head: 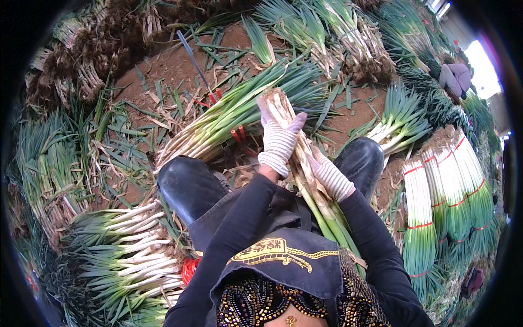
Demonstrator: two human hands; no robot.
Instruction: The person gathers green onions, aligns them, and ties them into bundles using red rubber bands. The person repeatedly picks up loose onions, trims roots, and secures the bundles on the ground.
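Observation:
In striped knit gloves, both of my hands are closed around a few long green onions (303,165) with brown, papery outer skins. My left hand (280,141) grips them just below the root end, thumb across the front. Lower down the stalks, my right hand (330,173) holds them from the other side. Their green leaves run down over my dark apron (286,245) towards my right forearm. Beyond my left knee lies a heap of untrimmed green onions (229,114), resting by metal rods with red-covered ends (239,134).
Peeled white-stemmed onions (139,257) lie at my left, beside a roll of red twine (189,270). Red-tied bundles (419,216) stand at right; loose peeled onions (394,126) lie beyond my right knee. An upright metal rod (194,65) rises from the leaf-littered soil (141,102).

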